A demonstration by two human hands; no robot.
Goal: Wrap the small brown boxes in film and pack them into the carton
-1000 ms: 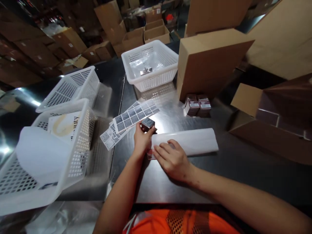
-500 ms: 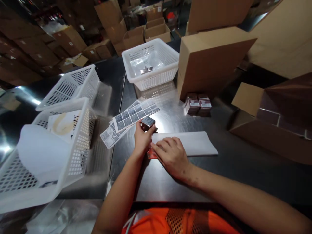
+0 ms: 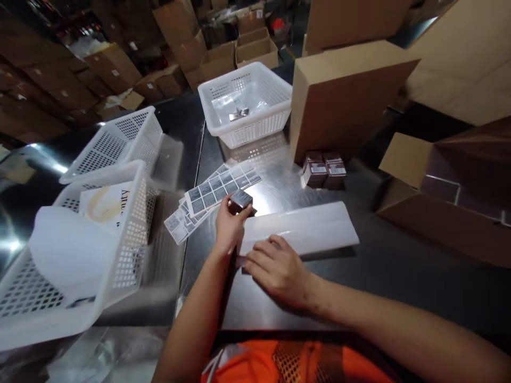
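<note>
My left hand (image 3: 228,227) grips a small dark box (image 3: 241,200) with a silvery top, held just above the metal table (image 3: 399,276). My right hand (image 3: 277,268) presses flat on the near left end of a long white sheet (image 3: 305,230), which curls up off the table toward its right end. Something small and reddish sits under my right fingers, mostly hidden. Sheets of grey square labels (image 3: 217,190) lie fanned out just left of the box.
A white basket (image 3: 245,103) holding clear bags stands at the back. Two white baskets (image 3: 80,234) are at the left, one with a white roll. Two small dark boxes (image 3: 324,169) sit by a large carton (image 3: 343,96). An open carton (image 3: 451,191) is at the right.
My right hand slid slightly toward me on the white sheet, and the sheet's far edge lifted again after lying flatter. The left hand kept the small box almost still.
</note>
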